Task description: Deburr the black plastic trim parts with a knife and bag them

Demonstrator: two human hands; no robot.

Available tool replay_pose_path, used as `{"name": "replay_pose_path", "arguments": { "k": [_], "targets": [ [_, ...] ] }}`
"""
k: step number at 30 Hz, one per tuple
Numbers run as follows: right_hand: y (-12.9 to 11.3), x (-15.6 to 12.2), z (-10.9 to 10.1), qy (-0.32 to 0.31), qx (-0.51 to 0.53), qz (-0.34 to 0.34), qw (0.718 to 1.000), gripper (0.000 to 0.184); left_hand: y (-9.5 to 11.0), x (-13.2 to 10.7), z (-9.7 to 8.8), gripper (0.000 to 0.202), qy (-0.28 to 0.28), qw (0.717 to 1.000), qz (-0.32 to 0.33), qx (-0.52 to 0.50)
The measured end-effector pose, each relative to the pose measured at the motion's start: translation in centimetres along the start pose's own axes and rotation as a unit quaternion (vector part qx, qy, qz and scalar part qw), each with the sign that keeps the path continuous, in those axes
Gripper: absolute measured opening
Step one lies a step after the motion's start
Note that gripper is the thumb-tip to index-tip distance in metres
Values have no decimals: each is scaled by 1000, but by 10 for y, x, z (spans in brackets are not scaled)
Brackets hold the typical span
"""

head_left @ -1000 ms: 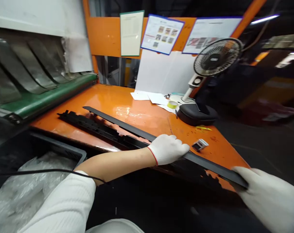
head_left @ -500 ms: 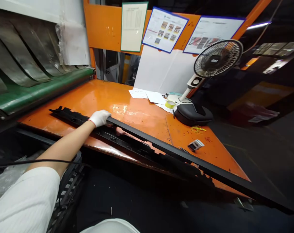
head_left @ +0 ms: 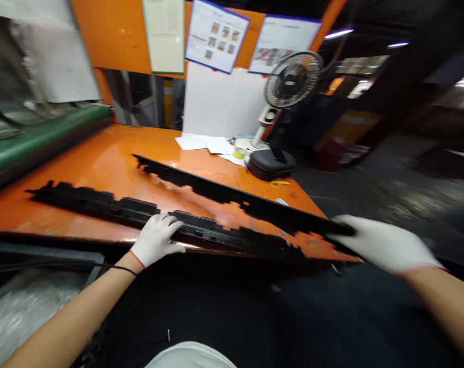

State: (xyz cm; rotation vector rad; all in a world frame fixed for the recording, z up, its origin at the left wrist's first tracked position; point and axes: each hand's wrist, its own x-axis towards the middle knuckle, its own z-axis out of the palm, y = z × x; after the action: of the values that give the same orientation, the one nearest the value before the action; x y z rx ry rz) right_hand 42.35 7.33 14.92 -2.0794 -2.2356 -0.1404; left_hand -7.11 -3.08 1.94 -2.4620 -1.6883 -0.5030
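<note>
Two long black plastic trim strips with notched edges are in front of me. My right hand [head_left: 381, 243], white-gloved and somewhat blurred, is closed around the right end of the far trim strip [head_left: 224, 191], which slants across the orange table. The near trim strip [head_left: 128, 208] lies along the table's front edge. At its middle is my left hand [head_left: 157, 240], also gloved, with fingertips touching the strip and the thumb held apart. Part of the near strip is hidden behind those fingers.
On the orange table [head_left: 116, 145] stand a fan [head_left: 268, 116] and a black case [head_left: 272, 164], beside yellow tape [head_left: 239, 153] and papers [head_left: 216, 144]. A green roller [head_left: 47, 135] borders the left side. Clear plastic wrap [head_left: 36, 301] lies low at the left.
My left hand has let go of the far strip and moved down to the near one. My right hand has come into view holding the far strip. The view has swung right.
</note>
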Motion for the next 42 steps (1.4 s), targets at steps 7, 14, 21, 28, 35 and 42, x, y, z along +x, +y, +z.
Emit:
{"name": "replay_pose_path", "arguments": {
  "k": [7, 14, 21, 28, 35, 42],
  "targets": [
    [-122, 68, 26, -83, -21, -129, 988, 41, 6, 7, 38, 26, 107, 992, 47, 40],
    [-172, 81, 70, -72, 39, -182, 980, 43, -8, 1, 40, 34, 171, 973, 129, 88],
    [-124, 85, 78, -17, 50, -100, 994, 42, -5, 0, 43, 39, 166, 975, 102, 104],
    [-58, 97, 90, -40, 96, 105, 989, 31, -3, 0, 42, 46, 163, 975, 95, 120],
    [-83, 59, 77, -52, 174, -36, 983, 28, -3, -2, 45, 46, 157, 977, 89, 111],
    [-116, 32, 83, -125, 154, -134, 971, 24, -3, -2, 44, 45, 139, 984, 61, 98]
  ]
}}
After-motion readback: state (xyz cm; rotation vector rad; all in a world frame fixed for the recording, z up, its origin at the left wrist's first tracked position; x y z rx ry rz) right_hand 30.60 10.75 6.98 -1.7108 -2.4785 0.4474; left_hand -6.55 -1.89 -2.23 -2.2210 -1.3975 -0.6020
